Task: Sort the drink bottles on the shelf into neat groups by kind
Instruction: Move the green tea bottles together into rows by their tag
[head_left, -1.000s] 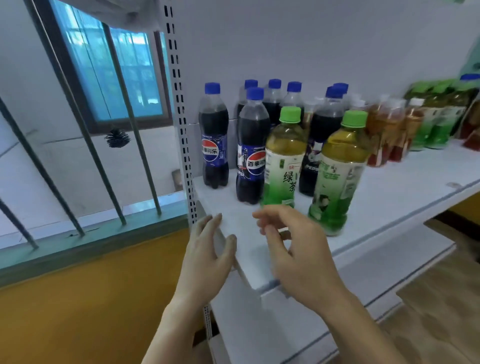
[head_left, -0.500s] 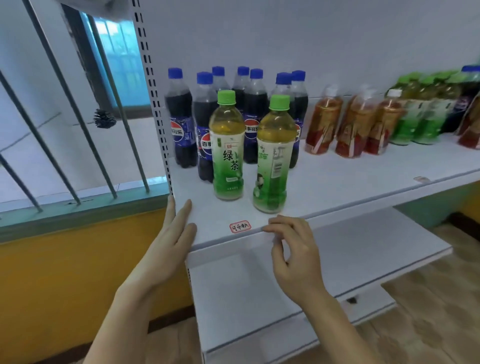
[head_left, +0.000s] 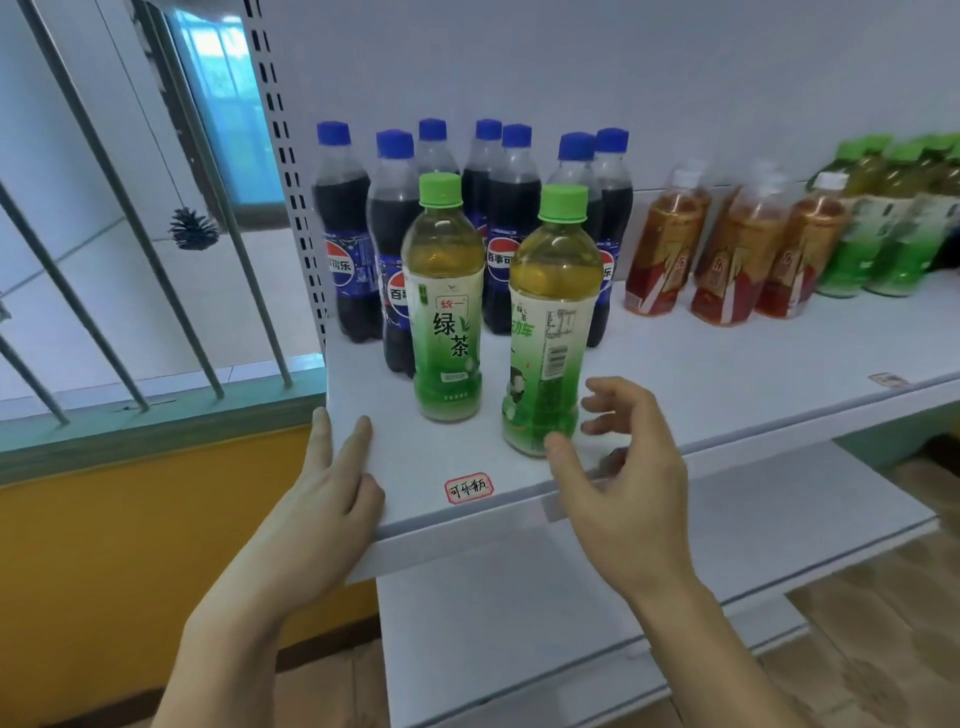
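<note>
Since half a second ago my right hand (head_left: 618, 483) has risen from the shelf (head_left: 727, 374) lip and now spreads its fingers apart around the base of the nearer green tea bottle (head_left: 550, 322), holding nothing, thumb tip just at its foot, while my left hand (head_left: 327, 499) stays flat with straight fingers on the front left corner. Both green tea bottles, the other (head_left: 447, 301) just left, stand upright in front of the blue-capped cola bottles (head_left: 514, 228) and block them. Amber tea bottles (head_left: 737, 254) and more green ones (head_left: 883, 234) stand farther right, a handwritten label (head_left: 467, 487) sits at the edge between my hands, and a pine cone (head_left: 193, 228) hangs by the window bars (head_left: 156, 249).
</note>
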